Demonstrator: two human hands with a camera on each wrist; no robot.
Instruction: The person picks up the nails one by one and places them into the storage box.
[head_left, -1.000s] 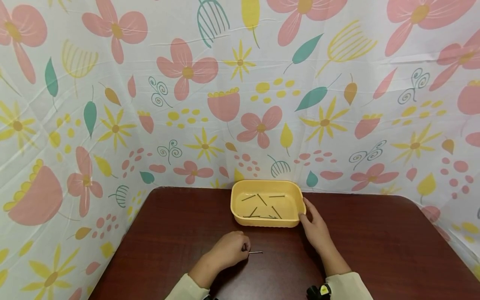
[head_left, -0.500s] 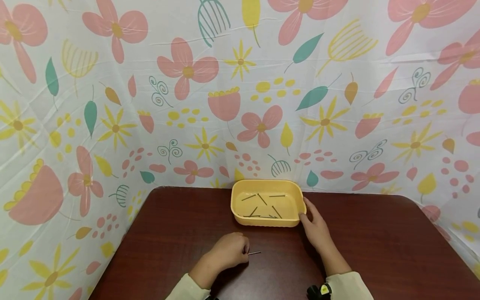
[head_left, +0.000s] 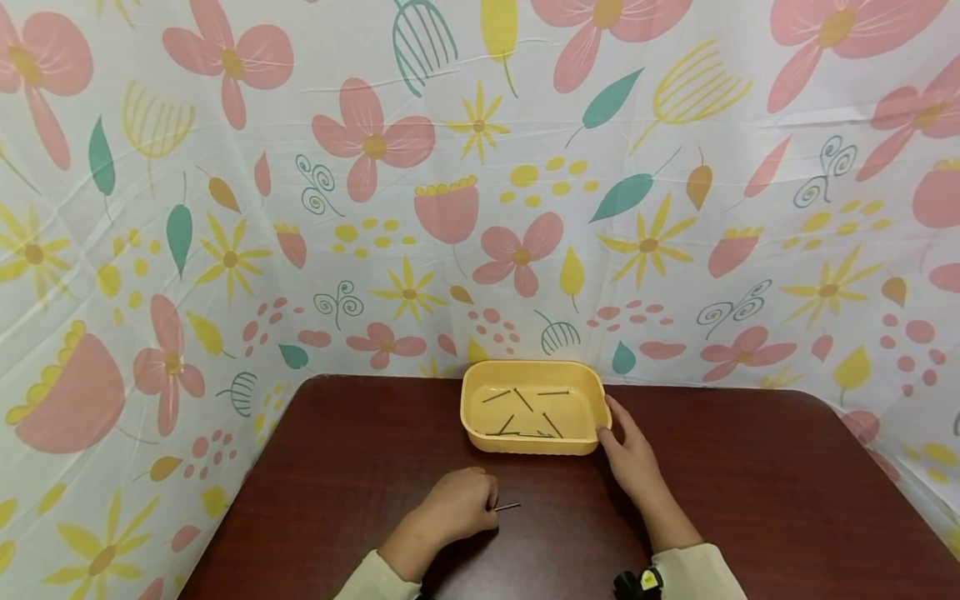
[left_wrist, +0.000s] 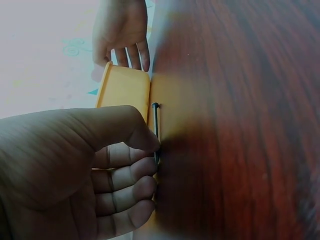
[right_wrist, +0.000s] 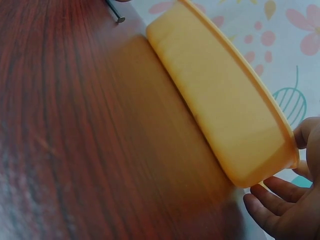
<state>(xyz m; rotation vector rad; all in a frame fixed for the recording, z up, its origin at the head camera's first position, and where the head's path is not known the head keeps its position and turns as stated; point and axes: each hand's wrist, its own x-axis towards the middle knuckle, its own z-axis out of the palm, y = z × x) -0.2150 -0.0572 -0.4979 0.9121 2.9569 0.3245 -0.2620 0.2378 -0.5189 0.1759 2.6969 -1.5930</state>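
Observation:
Near the front middle of the table my left hand (head_left: 459,502) pinches a nail (head_left: 508,506) between thumb and fingertips. Its headed end points toward the right, as the left wrist view shows the nail (left_wrist: 156,125) with its round head out beyond the thumb. My right hand (head_left: 636,467) holds the right end of a yellow plastic tray (head_left: 536,447), thumb on the rim. In the right wrist view some fingers (right_wrist: 262,207) lie along the tray's end wall. Several thin dark nails (head_left: 553,392) lie scattered on the tray's floor; those by the front wall are partly hidden.
The dark red-brown wooden table (head_left: 360,433) carries the tray near its back edge. Behind and to the left hangs a white flower-print cloth (head_left: 450,250). A black device (head_left: 637,583) is strapped at the right wrist.
The nail in my left hand has tilted slightly, and less of it shows past the fingers than a second ago. My right hand and the tray have stayed in place.

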